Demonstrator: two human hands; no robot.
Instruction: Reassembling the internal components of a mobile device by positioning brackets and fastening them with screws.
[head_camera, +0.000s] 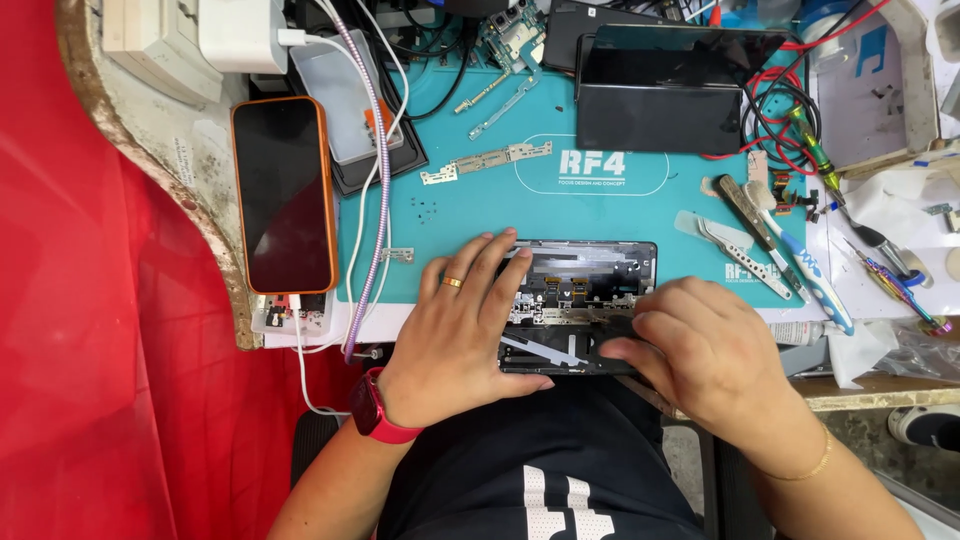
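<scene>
An opened black phone (585, 290) with its back off lies on the front edge of the teal work mat (470, 205), circuit parts and flex cables showing. My left hand (460, 330), with a gold ring and a red wrist watch, rests flat on the phone's left end and holds it down. My right hand (700, 350), wearing a thin gold bracelet, covers the phone's right end with its fingers pressed onto the lower inner part. Whether it holds a small tool is hidden.
A phone in an orange case (283, 195) lies at the left on a charging cable. A black screen panel (665, 90) stands at the back. Metal brackets (485, 160), tweezers (745, 255), a screwdriver (820, 160) and red wires (770, 110) lie around.
</scene>
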